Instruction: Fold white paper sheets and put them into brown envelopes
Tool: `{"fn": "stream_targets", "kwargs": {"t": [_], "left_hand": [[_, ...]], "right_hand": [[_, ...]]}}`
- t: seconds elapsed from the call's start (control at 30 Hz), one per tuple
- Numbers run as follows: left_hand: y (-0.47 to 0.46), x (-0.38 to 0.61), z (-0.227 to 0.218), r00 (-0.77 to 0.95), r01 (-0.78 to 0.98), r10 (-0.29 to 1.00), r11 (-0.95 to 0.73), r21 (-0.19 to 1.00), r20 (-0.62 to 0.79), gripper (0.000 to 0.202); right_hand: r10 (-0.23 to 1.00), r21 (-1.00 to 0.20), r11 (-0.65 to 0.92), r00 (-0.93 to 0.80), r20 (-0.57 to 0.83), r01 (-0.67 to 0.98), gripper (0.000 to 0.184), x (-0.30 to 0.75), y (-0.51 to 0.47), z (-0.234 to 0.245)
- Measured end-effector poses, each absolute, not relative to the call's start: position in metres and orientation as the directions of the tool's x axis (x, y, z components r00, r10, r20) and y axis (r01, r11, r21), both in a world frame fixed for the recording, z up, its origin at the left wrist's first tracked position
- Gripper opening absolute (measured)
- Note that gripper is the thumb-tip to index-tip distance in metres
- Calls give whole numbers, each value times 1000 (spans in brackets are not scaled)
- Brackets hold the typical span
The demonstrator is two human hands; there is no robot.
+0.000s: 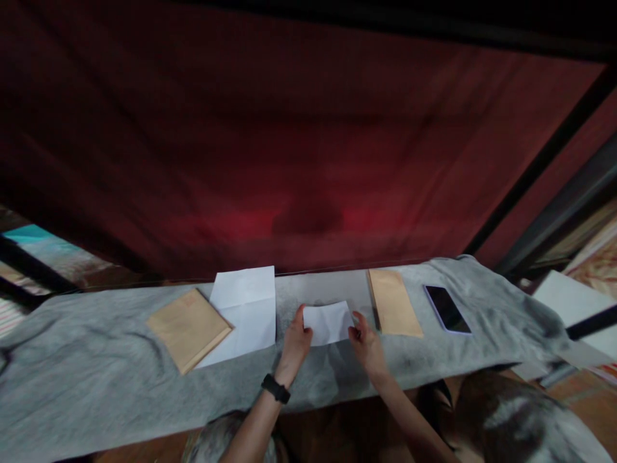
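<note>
A folded white sheet of paper is held between my two hands, just above the grey cloth. My left hand, with a black band on its wrist, pinches the paper's left edge between thumb and fingers. At the opposite edge, my right hand grips the lower right corner, its fingers curled. Left of my hands lies a larger white sheet with a crease across it. A stack of brown envelopes partly covers that sheet. Another brown envelope stack rests to the right of my right hand.
A phone with a light purple edge lies at the right on the grey cloth covering the long narrow table. Behind it rises a dark red curtain-like sheet in a dark frame. A white board stands at the far right.
</note>
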State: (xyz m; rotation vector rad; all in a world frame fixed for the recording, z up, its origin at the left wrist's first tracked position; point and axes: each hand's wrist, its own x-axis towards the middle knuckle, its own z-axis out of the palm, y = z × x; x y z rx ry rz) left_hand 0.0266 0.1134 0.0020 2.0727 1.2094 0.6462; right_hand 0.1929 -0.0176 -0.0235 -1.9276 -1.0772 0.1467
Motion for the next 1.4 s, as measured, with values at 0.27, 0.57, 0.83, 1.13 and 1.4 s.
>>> {"fn": "stream_targets", "kwargs": {"t": [0.27,0.57,0.83,1.13,1.4], "left_hand": [[101,23,10,473,729,876,-446,519,88,59],[62,49,4,723,631,662,-749,204,195,49],[59,48,-11,867,458,487,-863,215,110,56],[59,41,-4,919,359,384,-910,209,93,57],[53,40,5,937,305,338,-916,260,90,57]], "right_hand": [[824,-371,-310,442,355,875,37,186,-14,-26],[815,-265,-345,427,392,900,35,180,-24,-31],[859,-408,-215,371,353,887,35,193,-15,-20],[959,-371,26,82,273,928,49,209,12,-22],[960,-334,-2,95,264,943,52,222,31,-21]]}}
